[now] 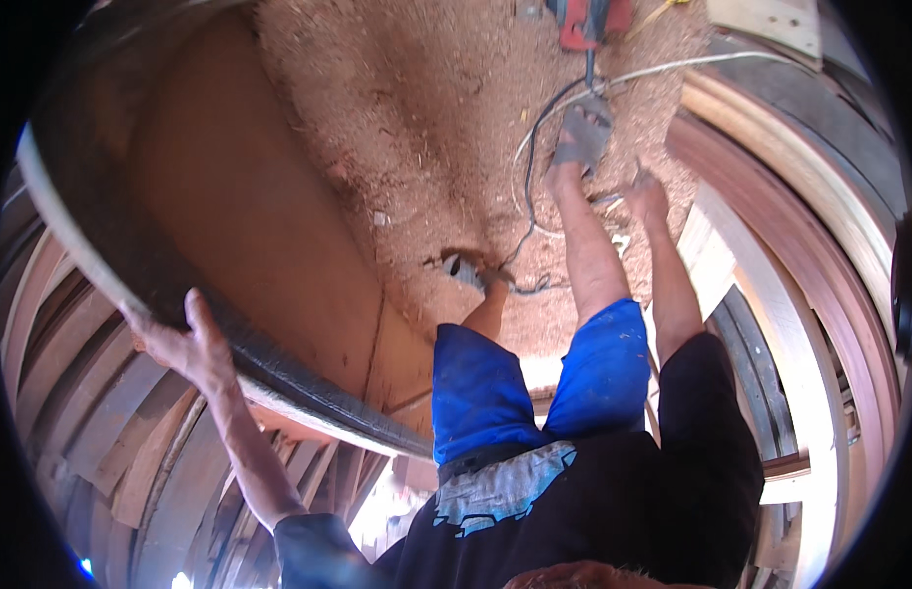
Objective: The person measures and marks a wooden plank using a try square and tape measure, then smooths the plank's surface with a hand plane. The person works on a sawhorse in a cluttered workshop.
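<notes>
The left hand (pixel 186 348), left of centre in the frame, has its fingers and thumb spread and touches the rim of a large brown panel (pixel 240 177). The right hand (pixel 648 194), upper right of centre, reaches low beside a sandal (pixel 583 137); I cannot tell whether it grips anything. The panel fills the upper left; it looks stiff and probably heavy, best held by its thick dark rim (pixel 318 398) with a full palm. Beyond lie the shavings-covered floor (pixel 495 118), a red power tool (pixel 578 27) at top and planks (pixel 789 216) at right.
</notes>
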`<state>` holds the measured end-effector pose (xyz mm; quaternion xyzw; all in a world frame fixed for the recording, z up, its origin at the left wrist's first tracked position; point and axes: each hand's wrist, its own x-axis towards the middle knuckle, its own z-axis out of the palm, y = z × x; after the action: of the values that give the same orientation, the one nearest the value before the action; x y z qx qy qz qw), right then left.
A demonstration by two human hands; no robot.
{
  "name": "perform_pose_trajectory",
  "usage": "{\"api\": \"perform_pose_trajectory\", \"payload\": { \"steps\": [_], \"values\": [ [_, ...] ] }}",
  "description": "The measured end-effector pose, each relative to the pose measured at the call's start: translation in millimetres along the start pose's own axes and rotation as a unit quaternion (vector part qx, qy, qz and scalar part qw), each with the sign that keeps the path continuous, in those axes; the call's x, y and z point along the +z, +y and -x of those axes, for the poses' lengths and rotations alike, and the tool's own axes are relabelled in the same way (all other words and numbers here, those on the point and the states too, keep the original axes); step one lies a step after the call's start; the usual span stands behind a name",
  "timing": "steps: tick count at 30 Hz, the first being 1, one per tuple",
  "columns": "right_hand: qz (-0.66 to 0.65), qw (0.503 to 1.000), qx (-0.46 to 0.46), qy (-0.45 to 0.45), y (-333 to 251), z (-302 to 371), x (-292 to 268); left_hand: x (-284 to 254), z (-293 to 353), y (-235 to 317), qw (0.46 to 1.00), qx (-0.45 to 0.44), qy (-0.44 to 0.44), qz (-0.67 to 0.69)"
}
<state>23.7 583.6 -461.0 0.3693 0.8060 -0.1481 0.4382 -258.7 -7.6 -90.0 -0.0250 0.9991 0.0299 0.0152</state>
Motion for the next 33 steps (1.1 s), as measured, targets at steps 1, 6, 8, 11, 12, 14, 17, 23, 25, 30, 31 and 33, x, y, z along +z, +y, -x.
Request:
{"api": "perform_pose_trajectory", "payload": {
  "steps": [1, 6, 8, 11, 12, 14, 17, 23, 25, 30, 31, 33],
  "values": [
    [0.002, 1.0, 0.011, -0.016, -14.2, 36.8, -23.2, 1.8, 2.8, -9.1, 0.999, 0.008, 0.024, -0.031],
    [-0.033, 0.995, -0.064, 0.061, -44.7, 128.6, -113.7, -15.3, 6.1, 18.1, 0.982, -0.091, -0.023, -0.165],
    [-0.035, 0.994, -0.078, 0.074, -61.1, 125.7, -151.5, -12.5, 7.4, 16.9, 0.989, -0.08, -0.007, -0.126],
    [-0.084, 0.979, -0.133, 0.13, -79.3, 91.8, -193.4, -7.4, 10.8, 5.9, 0.992, -0.044, 0.007, -0.115],
    [-0.09, 0.968, -0.173, 0.158, -93.1, 78.1, -207.1, -10.3, 9.5, 13.3, 0.99, -0.061, 0.002, -0.126],
    [-0.027, 0.987, -0.099, 0.121, -141.8, 68.1, -259.2, -16.1, 6.3, 24.3, 0.985, -0.081, -0.011, -0.152],
    [0.042, 0.981, -0.136, 0.131, -148.7, -42.9, -263.3, -18.1, -0.1, 30.0, 0.988, -0.05, -0.008, -0.148],
    [0.133, 0.966, -0.209, 0.074, -156.8, -250.6, -244.3, -2.5, -2.1, 25.0, 0.996, -0.043, -0.016, -0.073],
    [0.14, 0.959, -0.23, 0.087, -157.9, -308.8, -239.2, 3.3, -2.6, 23.1, 0.998, -0.053, -0.007, -0.037],
    [0.168, 0.964, -0.205, -0.003, -159.3, -336.8, -236.3, 7.4, -10.8, 26.3, 0.997, -0.059, -0.042, 0.028],
    [0.18, 0.965, -0.193, 0.001, -167.6, -328.4, -241.2, 5.9, -11.1, 26.6, 0.996, -0.063, -0.045, 0.035],
    [0.214, 0.954, -0.203, 0.044, -191.0, -273.5, -251.9, -1.1, 0.2, 34.2, 0.995, -0.085, -0.035, 0.049]
  ]
}}
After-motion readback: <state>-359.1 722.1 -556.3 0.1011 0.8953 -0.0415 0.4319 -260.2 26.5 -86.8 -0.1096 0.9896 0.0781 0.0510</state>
